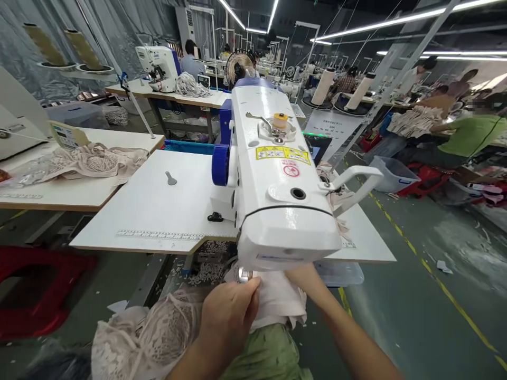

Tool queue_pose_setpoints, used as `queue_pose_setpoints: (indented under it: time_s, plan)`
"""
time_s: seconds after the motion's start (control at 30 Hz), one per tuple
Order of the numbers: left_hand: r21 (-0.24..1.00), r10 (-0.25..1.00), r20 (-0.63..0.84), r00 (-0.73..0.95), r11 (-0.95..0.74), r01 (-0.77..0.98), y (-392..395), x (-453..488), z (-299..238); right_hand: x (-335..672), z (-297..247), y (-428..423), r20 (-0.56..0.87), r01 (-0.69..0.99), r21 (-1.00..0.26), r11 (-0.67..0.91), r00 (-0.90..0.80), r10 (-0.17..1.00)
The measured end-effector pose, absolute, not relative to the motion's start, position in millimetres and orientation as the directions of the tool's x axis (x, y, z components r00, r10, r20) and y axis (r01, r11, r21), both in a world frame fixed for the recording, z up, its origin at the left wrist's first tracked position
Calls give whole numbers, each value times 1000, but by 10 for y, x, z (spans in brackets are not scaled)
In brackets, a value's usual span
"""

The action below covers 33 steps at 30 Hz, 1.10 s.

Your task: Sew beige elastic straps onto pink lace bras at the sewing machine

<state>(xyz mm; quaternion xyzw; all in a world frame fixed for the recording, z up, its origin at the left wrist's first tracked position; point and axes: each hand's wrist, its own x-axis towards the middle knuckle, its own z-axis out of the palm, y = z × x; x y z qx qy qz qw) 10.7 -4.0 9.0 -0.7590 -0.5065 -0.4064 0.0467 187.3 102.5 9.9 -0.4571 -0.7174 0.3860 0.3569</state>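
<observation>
A white sewing machine [281, 184] with a blue handwheel stands in front of me, its head hiding part of the work below. My left hand [229, 311] is closed, thumb and fingers pinching a beige lace bra beside a metal part [244, 274] under the machine head. The bra's lace cup [168, 322] hangs to the left of that hand. Smooth beige fabric [275, 298] lies between my hands, above a green cloth [269, 353]. My right hand [303, 277] reaches under the machine head, on the fabric's far right edge; its fingers are hidden.
The white table [186, 184] carries a small grey metal piece [171, 178] and a printed ruler [158, 235]. More beige bras [99, 161] lie on the left table. A red stool [39, 285] stands at left. A person in green [469, 140] sits at right.
</observation>
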Motion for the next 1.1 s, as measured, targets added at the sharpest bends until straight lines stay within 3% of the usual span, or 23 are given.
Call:
queue_pose_setpoints:
  time_s: [0.13, 0.23, 0.33, 0.4, 0.5, 0.57, 0.63, 0.73, 0.87, 1.1]
  plan:
    - [489, 778, 624, 78, -466, 738, -68, 58, 93, 1843, 85, 995, 70, 318, -934, 164, -286, 956]
    - [561, 837, 547, 31, -393, 728, -69, -3, 134, 1806, 43, 880, -86, 71, -995, -71, -252, 964]
    - [592, 877, 480, 40, -357, 722, -68, -72, 182, 1810, -27, 663, -293, -226, -905, -360, -280, 914]
    - [588, 889, 444, 112, -383, 712, -100, -102, 208, 1844, -67, 480, -319, -334, -851, -406, -285, 904]
    - [495, 862, 459, 217, -451, 743, -215, -82, 232, 1918, -77, 199, -168, -274, -935, -223, -210, 963]
    - [393, 824, 483, 296, -506, 768, -301, -18, 228, 1964, -49, 34, 67, -122, -992, 38, -243, 968]
    - [329, 788, 473, 394, -573, 751, -351, 56, 195, 1997, -9, -98, 287, 5, -950, 311, -374, 882]
    - [312, 740, 458, 493, -653, 690, -349, 104, 105, 2028, 43, -222, 418, 138, -824, 549, -506, 754]
    - [256, 707, 503, 497, -671, 695, -326, 61, 38, 2068, 59, -262, 544, 195, -669, 718, -529, 651]
    - [233, 695, 509, 507, -679, 697, -332, 61, 100, 2092, 44, -287, 603, 201, -580, 790, -545, 582]
